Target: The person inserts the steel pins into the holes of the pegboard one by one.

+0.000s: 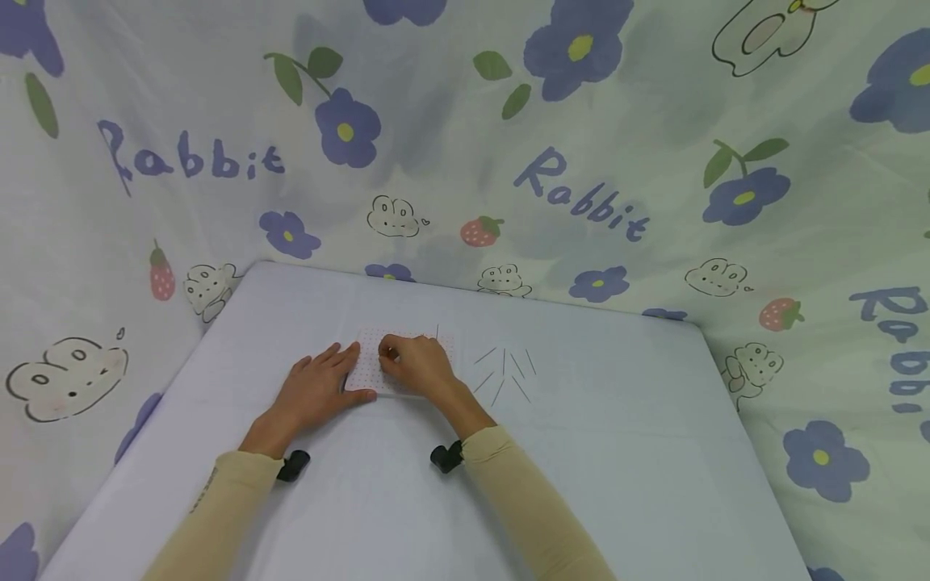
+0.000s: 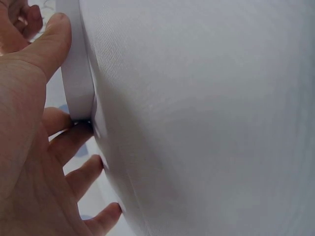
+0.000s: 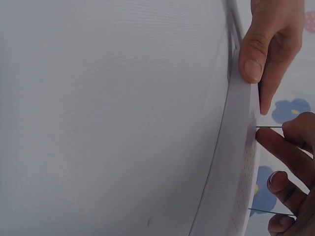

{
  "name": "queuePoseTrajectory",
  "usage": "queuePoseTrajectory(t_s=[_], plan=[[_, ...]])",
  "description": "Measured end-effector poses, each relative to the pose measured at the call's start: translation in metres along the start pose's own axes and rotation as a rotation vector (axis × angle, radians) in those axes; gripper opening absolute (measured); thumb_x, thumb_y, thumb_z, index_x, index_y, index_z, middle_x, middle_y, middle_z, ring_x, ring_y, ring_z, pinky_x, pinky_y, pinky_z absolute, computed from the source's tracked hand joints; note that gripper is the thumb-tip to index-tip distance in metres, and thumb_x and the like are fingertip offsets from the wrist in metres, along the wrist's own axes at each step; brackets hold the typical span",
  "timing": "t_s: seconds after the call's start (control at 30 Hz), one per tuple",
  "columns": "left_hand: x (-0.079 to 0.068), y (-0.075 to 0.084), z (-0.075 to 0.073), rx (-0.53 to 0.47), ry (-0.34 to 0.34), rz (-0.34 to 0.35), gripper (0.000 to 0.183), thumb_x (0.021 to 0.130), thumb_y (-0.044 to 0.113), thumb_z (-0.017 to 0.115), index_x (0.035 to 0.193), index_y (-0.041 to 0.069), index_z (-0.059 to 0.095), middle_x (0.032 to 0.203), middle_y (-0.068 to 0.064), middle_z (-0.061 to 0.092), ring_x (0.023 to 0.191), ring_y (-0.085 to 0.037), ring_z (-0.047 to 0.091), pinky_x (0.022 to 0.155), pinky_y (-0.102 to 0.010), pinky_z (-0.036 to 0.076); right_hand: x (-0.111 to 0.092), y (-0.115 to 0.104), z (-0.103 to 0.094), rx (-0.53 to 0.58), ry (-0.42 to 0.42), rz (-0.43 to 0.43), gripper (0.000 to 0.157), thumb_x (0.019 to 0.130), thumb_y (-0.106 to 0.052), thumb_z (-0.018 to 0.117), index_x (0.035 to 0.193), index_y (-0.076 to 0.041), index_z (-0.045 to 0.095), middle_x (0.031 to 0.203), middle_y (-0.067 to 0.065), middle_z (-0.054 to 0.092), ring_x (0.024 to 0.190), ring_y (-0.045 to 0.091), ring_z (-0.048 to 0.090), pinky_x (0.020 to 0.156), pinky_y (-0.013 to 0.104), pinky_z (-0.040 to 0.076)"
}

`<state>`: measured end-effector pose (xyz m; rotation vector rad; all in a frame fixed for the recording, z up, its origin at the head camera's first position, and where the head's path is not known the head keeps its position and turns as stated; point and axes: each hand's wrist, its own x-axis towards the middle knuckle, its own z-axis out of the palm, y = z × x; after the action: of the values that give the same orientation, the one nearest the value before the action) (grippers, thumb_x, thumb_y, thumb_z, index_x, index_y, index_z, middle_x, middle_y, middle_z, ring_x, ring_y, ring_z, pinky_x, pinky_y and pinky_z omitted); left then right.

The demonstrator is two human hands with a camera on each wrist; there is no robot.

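Observation:
A white board (image 1: 368, 373) dotted with rows of small red marks lies on the table. My left hand (image 1: 314, 389) rests at its near left corner, thumb along the near edge and the other fingers spread by the left edge. Over the board, my right hand (image 1: 420, 365) pinches a thin dark stick (image 3: 268, 127) between thumb and index finger, its lower end at the board's surface. Another thin stick (image 1: 437, 332) stands upright in the board near the far edge. The right hand hides much of the dotted surface.
Several thin dark sticks (image 1: 504, 361) lie scattered on the white tabletop (image 1: 617, 420), just right of the board. A curtain (image 1: 450, 161) printed with flowers and rabbits hangs behind and beside the table. Each wrist carries a small black camera (image 1: 446, 457).

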<state>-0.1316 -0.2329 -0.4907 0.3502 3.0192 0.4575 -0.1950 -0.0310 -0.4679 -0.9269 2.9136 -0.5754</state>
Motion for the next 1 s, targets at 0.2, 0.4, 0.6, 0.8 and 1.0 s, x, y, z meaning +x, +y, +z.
queuePoseTrajectory(t_s=[0.2, 0.4, 0.6, 0.8, 1.0], plan=[[0.000, -0.003, 0.001, 0.004, 0.006, 0.003, 0.097, 0.088, 0.063, 0.066, 0.155, 0.001, 0.035, 0.156, -0.022, 0.040, 0.147, -0.043, 0.031, 0.111, -0.070, 0.024, -0.001, 0.000, 0.001, 0.020, 0.005, 0.015, 0.012, 0.099, -0.030, 0.065, 0.106, -0.024, 0.072, 0.096, -0.012, 0.074, 0.068, 0.001, 0.055, 0.079, 0.022, 0.051], [0.001, -0.004, 0.005, 0.014, 0.010, 0.005, 0.097, 0.088, 0.065, 0.065, 0.155, 0.000, 0.035, 0.155, -0.022, 0.041, 0.146, -0.044, 0.031, 0.111, -0.070, 0.025, -0.005, 0.002, -0.001, 0.063, -0.003, 0.038, 0.014, 0.099, -0.031, 0.065, 0.106, -0.022, 0.072, 0.096, -0.012, 0.074, 0.073, 0.000, 0.058, 0.091, 0.029, 0.052], [0.000, -0.002, 0.004, 0.024, 0.020, 0.003, 0.096, 0.088, 0.063, 0.066, 0.154, 0.001, 0.036, 0.156, -0.020, 0.040, 0.146, -0.044, 0.032, 0.111, -0.070, 0.026, -0.016, 0.018, -0.010, 0.100, 0.007, 0.061, 0.014, 0.099, -0.032, 0.065, 0.106, -0.023, 0.073, 0.096, -0.014, 0.073, 0.081, 0.003, 0.063, 0.080, 0.025, 0.052], [-0.001, 0.000, 0.002, 0.030, 0.018, 0.003, 0.095, 0.088, 0.062, 0.066, 0.154, 0.001, 0.036, 0.158, -0.018, 0.039, 0.146, -0.044, 0.032, 0.112, -0.070, 0.025, -0.032, 0.051, -0.026, 0.245, 0.017, 0.150, 0.016, 0.098, -0.039, 0.066, 0.105, -0.025, 0.071, 0.101, -0.013, 0.072, 0.085, 0.008, 0.061, 0.076, 0.028, 0.051], [-0.001, 0.001, 0.002, 0.019, 0.016, -0.007, 0.095, 0.088, 0.062, 0.067, 0.155, 0.001, 0.036, 0.159, -0.017, 0.038, 0.147, -0.043, 0.030, 0.113, -0.070, 0.024, -0.046, 0.091, -0.045, 0.317, 0.085, 0.193, 0.020, 0.097, -0.041, 0.068, 0.103, -0.022, 0.072, 0.103, -0.009, 0.072, 0.088, 0.012, 0.059, 0.074, 0.029, 0.052]])
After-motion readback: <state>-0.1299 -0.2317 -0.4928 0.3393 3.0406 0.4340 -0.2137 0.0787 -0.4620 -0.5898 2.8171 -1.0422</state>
